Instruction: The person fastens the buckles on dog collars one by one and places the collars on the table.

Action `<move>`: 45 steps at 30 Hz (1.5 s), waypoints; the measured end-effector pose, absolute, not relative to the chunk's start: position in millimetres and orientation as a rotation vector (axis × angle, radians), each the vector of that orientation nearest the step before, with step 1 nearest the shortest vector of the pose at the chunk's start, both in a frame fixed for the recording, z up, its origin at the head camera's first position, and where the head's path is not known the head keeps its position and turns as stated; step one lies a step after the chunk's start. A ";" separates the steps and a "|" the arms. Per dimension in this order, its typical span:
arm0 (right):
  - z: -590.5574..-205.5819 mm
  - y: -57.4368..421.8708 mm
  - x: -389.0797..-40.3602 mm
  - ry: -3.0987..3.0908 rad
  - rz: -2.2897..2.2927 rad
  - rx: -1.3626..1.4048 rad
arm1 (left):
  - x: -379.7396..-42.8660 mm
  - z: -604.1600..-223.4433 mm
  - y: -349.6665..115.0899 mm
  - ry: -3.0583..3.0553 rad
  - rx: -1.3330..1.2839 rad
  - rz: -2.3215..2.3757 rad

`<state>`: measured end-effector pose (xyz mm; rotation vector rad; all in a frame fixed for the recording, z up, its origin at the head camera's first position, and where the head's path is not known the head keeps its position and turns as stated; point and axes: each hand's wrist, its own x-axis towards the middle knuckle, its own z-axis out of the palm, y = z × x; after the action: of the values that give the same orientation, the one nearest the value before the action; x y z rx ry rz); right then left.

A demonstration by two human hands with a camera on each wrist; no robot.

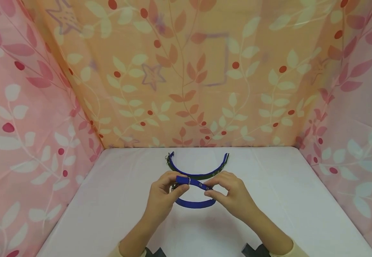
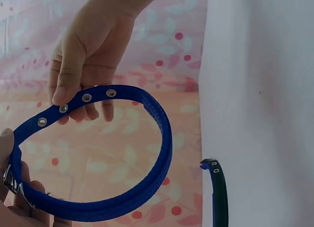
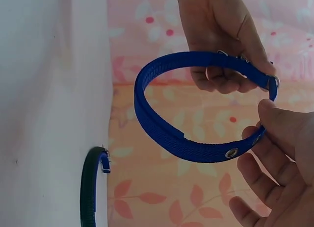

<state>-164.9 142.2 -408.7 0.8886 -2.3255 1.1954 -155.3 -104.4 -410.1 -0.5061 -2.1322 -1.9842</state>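
A blue collar [image 1: 195, 204] with metal eyelets and silver fittings is held up in a loop above the table. My left hand [image 1: 161, 196] pinches its fitting end between thumb and fingers; a silver buckle [image 2: 11, 180] shows beside those fingers in the left wrist view. On the other side, my right hand [image 1: 234, 194] pinches the strap among the eyelets [image 3: 231, 153]. Both hands are close together, and the lower curve of the loop hangs below them. Whether the strap passes through the buckle I cannot tell.
Beyond the hands, a second collar [image 1: 202, 176], dark green outside and blue inside, lies in an open curve on the white table [image 1: 108, 214]. Patterned pink and orange curtains [image 1: 186, 71] enclose the table at the back and both sides.
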 end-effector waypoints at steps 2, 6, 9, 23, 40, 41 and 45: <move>-409.4 141.2 -164.8 -2.296 1.179 0.915 | -154.9 -411.4 -103.1 -2.134 -0.514 -1.981; -410.1 138.1 -163.8 -2.231 1.143 0.961 | -154.2 -415.0 -100.9 -2.159 -0.579 -1.978; -410.5 135.6 -162.3 -2.225 1.143 0.966 | -153.7 -417.4 -99.0 -2.193 -0.622 -1.971; -416.7 133.5 -166.9 -2.147 1.168 0.926 | -153.8 -416.7 -98.7 -2.229 -0.515 -1.810; -412.7 127.0 -155.2 -2.171 1.217 0.940 | -148.0 -412.2 -99.2 -2.247 -0.565 -1.904; -412.8 126.8 -155.3 -2.163 1.216 0.943 | -147.8 -412.0 -99.3 -2.248 -0.570 -1.897; -412.6 128.7 -158.1 -2.163 1.202 0.941 | -148.8 -410.0 -100.6 -2.238 -0.574 -1.894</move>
<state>-158.1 128.7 -412.6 0.9413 -2.1633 1.2019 -148.8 -100.6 -410.0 -0.5738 -2.2379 -1.8944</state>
